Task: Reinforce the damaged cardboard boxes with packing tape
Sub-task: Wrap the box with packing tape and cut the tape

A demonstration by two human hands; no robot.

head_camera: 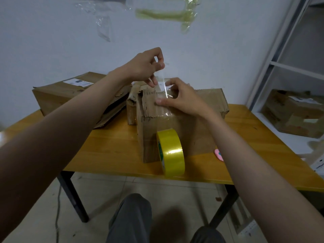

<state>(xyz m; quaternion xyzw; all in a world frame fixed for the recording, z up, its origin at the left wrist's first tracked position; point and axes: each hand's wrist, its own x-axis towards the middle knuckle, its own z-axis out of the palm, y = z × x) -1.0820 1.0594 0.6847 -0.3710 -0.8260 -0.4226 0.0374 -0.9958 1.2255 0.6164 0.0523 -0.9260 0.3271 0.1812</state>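
**Clear tape strip held over a torn box**

Both hands work above a damaged cardboard box [177, 130] that stands on the wooden table [108, 148]. The left hand [145, 67] is raised, its thumb and fingers pinched closed on the upper end of a clear tape strip [164, 88]. The right hand [182, 97] sits lower, fingers curled, its fingertips pressing the strip's lower part against the box's ragged top flap. The strip runs steeply between the two hands.

A yellow tape roll [172, 151] stands on edge near the front of the table, touching the box's front face. A small pink object [219, 154] lies just to the right of the box, partly hidden by the right forearm. A second, larger cardboard box [70, 95] sits behind on the left, its side torn.
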